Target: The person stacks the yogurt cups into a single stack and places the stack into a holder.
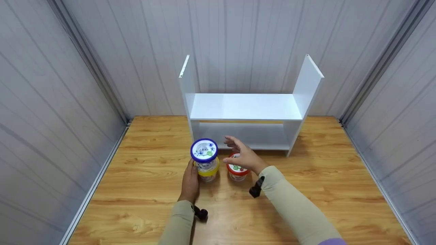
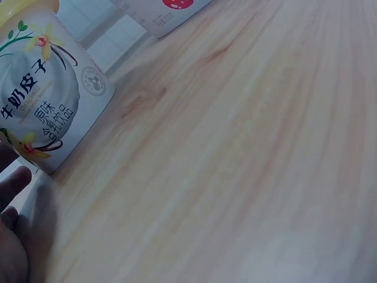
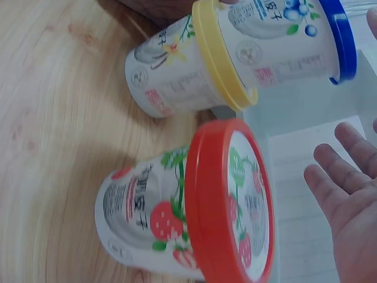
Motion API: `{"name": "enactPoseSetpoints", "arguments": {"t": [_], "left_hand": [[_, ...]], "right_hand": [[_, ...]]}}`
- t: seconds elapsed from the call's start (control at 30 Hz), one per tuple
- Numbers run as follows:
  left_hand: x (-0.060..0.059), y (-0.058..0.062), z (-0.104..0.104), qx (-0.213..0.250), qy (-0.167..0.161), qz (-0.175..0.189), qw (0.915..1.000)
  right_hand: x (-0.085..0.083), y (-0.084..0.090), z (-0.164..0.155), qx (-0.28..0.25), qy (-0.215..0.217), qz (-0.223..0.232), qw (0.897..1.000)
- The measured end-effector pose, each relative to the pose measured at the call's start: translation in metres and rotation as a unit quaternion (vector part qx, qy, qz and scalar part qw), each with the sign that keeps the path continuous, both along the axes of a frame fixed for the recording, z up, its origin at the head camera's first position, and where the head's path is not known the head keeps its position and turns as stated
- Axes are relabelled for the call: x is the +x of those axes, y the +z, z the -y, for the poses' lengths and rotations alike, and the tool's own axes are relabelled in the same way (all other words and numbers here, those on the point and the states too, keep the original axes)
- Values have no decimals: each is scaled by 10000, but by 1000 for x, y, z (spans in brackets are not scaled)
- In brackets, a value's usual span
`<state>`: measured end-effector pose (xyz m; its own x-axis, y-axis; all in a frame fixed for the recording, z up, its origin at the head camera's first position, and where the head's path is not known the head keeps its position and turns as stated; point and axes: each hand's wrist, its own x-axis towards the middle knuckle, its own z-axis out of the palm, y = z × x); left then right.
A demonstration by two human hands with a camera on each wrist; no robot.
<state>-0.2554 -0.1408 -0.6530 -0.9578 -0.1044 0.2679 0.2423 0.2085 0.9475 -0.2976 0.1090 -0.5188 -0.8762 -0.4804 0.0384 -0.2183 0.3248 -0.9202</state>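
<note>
Left hand [image 1: 189, 182] grips the yellow-lidded cup [image 2: 44, 94] marked "牛奶皮子"; right hand [image 1: 243, 156] hovers spread.

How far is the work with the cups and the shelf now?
Done: the blue-lid cup sits stacked on the yellow-lid cup. In hand: the left hand holds that stack; the right hand hovers open over the red-lid cup. Left: the white shelf holds no cups.

From the head view, we see the right hand [image 1: 243, 154] cover part of the red-lidded cup [image 1: 237, 170]. In the left wrist view, the picture's edge cuts off the yellow-lidded cup [image 2: 44, 88] and the left hand [image 2: 12, 230]. The cup's small print is unreadable.
</note>
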Motion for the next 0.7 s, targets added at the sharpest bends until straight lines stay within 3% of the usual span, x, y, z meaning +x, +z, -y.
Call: {"name": "enactPoseSetpoints", "arguments": {"t": [0.53,0.7], "left_hand": [[-1,-3,1,-158,110,435,9989],[-1,-2,1,-20,39,257,9997]], "right_hand": [[-1,-18,-36,310,-473,-115,9983],[-2,-27,-41,245,-436,-190,9986]]}}
